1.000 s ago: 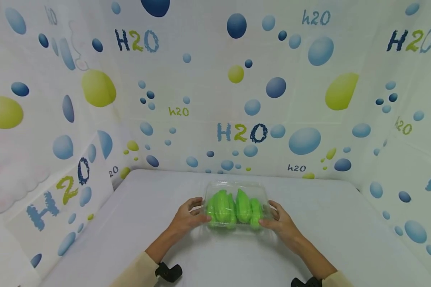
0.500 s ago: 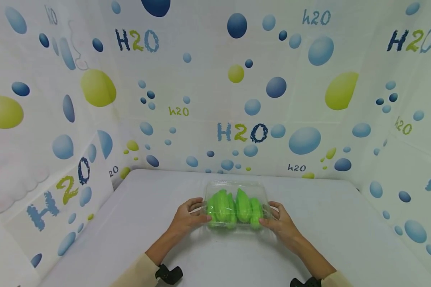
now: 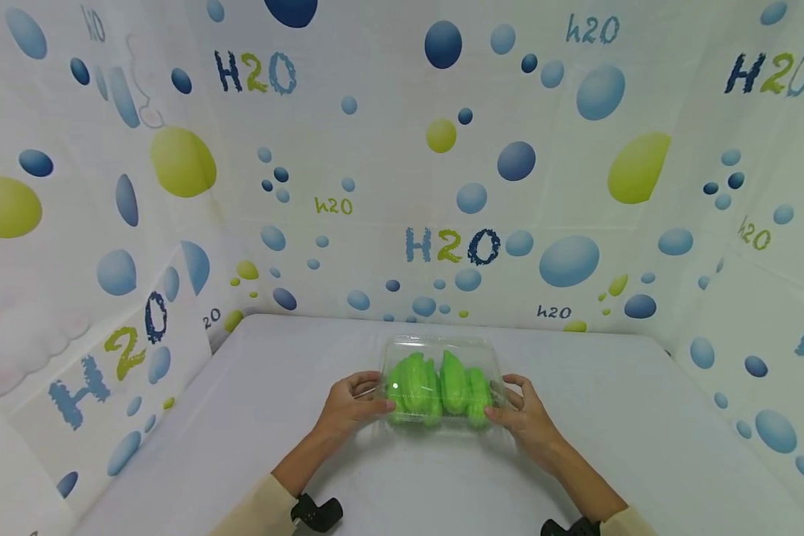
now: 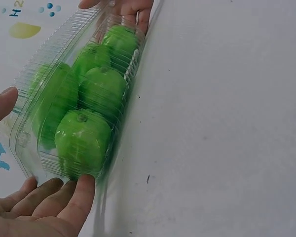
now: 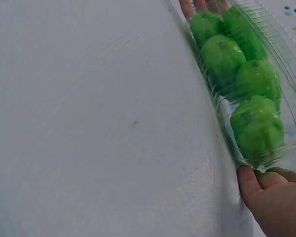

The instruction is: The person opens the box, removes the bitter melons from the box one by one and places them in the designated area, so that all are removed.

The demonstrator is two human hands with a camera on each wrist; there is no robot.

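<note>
A clear plastic clamshell box with ribbed walls is at the middle of the table. Inside it lie several plump, bright green vegetable-like pieces; their exact kind is unclear. My left hand holds the box's left end, thumb toward the front and fingers round the side. At the opposite end, my right hand grips the same way. Both wrist views show fingertips against the lower edge of the box. Whether the box touches the table cannot be told.
A white cloth covers the table. Behind it and along both sides hang white sheets printed with blue and green drops and "H2O" lettering. A black wrist device is strapped near the left sleeve.
</note>
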